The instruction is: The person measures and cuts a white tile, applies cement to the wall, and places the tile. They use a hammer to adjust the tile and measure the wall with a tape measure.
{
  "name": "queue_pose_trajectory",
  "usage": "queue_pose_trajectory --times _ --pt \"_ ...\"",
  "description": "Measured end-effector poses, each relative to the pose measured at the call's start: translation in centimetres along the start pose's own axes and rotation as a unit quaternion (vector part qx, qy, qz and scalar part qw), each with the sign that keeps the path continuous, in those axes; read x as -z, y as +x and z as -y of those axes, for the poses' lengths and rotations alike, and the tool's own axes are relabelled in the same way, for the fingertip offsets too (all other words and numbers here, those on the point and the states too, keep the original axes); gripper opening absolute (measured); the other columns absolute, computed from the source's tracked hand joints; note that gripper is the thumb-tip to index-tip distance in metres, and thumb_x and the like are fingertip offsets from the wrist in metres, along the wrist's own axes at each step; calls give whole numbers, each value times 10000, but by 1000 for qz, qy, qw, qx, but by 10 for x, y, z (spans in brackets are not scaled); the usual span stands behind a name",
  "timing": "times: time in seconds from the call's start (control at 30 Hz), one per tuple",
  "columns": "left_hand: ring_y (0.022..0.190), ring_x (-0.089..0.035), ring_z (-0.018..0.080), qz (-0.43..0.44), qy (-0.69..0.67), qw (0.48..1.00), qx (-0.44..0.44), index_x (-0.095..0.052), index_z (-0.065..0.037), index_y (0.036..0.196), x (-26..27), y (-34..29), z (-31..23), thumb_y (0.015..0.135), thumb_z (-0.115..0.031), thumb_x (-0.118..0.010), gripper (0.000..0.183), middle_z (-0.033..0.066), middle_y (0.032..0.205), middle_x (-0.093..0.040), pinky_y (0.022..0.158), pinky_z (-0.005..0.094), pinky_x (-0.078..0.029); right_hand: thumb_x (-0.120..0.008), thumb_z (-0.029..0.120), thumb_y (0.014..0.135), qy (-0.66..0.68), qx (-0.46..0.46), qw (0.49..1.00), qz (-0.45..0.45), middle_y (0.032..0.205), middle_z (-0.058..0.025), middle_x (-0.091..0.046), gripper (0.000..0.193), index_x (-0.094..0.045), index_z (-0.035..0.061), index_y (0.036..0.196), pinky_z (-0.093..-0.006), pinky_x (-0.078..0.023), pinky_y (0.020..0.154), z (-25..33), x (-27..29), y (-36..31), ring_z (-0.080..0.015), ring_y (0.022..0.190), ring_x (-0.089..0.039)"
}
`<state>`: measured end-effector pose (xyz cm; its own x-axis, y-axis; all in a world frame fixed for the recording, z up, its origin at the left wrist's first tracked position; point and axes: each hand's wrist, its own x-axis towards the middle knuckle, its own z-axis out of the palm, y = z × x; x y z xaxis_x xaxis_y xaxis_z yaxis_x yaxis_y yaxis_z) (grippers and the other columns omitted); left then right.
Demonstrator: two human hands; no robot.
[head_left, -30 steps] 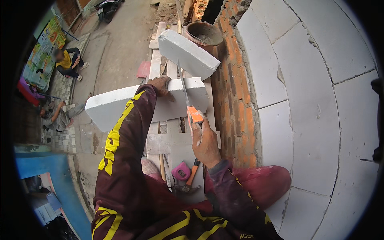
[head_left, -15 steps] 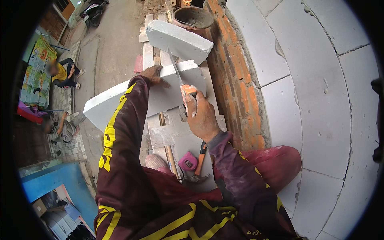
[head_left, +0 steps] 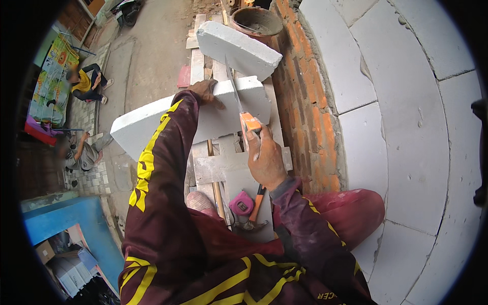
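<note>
A long white lightweight concrete block (head_left: 147, 127) stands on its edge across a plank platform. My left hand (head_left: 206, 93) is closed over its upper edge, left of the saw. In my right hand (head_left: 267, 161) is a handsaw (head_left: 249, 122) with an orange handle, held from the near side. Its blade crosses the block's upper edge near the right end and points away from me. A second white block (head_left: 239, 48) lies just beyond, near the blade's far end.
A pink tape measure (head_left: 241, 203) and a hammer (head_left: 258, 202) lie close to my legs. Behind the blocks stands a mortar bucket (head_left: 256, 24). An orange brick wall (head_left: 310, 112) and white block wall (head_left: 412, 117) run along the right. Two people sit across the lane at left.
My right hand has drawn the saw back toward me a little. My left hand keeps its hold on the block. The whole view has shifted slightly.
</note>
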<state>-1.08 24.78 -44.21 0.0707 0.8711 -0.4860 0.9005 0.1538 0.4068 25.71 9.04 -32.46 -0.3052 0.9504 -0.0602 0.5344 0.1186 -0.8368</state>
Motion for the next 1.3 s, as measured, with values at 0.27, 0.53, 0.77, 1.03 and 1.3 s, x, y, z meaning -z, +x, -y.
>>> queue_pose_trajectory --times 0.27,0.53,0.77,1.03,1.3 --pt "1294 -580 361 -28 6 1000 7 -521 -63 1443 -10 9 6 587 -473 -928 1033 183 1369 -629 1112 435 -433 -464 144 1063 73 25 997 2 1020 -174 -685 453 -422 -55 1467 -338 -486 659 11 32 -107 -206 772 -618" --pt "1355 -530 341 -40 17 999 9 -453 -56 1504 -12 -5 -3 543 -540 -942 1181 180 1442 -570 1142 415 -426 -527 97 1010 52 -40 997 36 1080 -304 -659 449 -449 -96 1407 -469 -541 825 14 30 -98 -454 923 -685" --pt "1340 -521 369 -65 102 992 -32 -442 -53 1493 -24 -26 -13 584 -640 -889 1171 163 1475 -526 1111 460 -452 -467 155 1060 24 -56 998 14 1089 -266 -682 391 -507 -82 1369 -413 -534 773 -3 37 -65 -358 842 -704" --pt "1341 -505 351 -77 65 995 -27 -517 -107 1428 -22 -38 -7 562 -632 -900 1082 128 1396 -564 1076 536 -416 -411 258 1083 86 -83 992 34 918 -119 -679 494 -453 -36 1478 -265 -461 533 23 45 -140 -114 594 -557" --pt "1326 -521 356 -135 102 983 -65 -528 -92 1404 -41 -52 -21 571 -620 -907 1057 142 1395 -570 1061 536 -443 -531 234 1048 4 88 995 -40 906 -278 -686 326 -604 -44 1202 -497 -517 756 -1 2 10 -468 871 -677"
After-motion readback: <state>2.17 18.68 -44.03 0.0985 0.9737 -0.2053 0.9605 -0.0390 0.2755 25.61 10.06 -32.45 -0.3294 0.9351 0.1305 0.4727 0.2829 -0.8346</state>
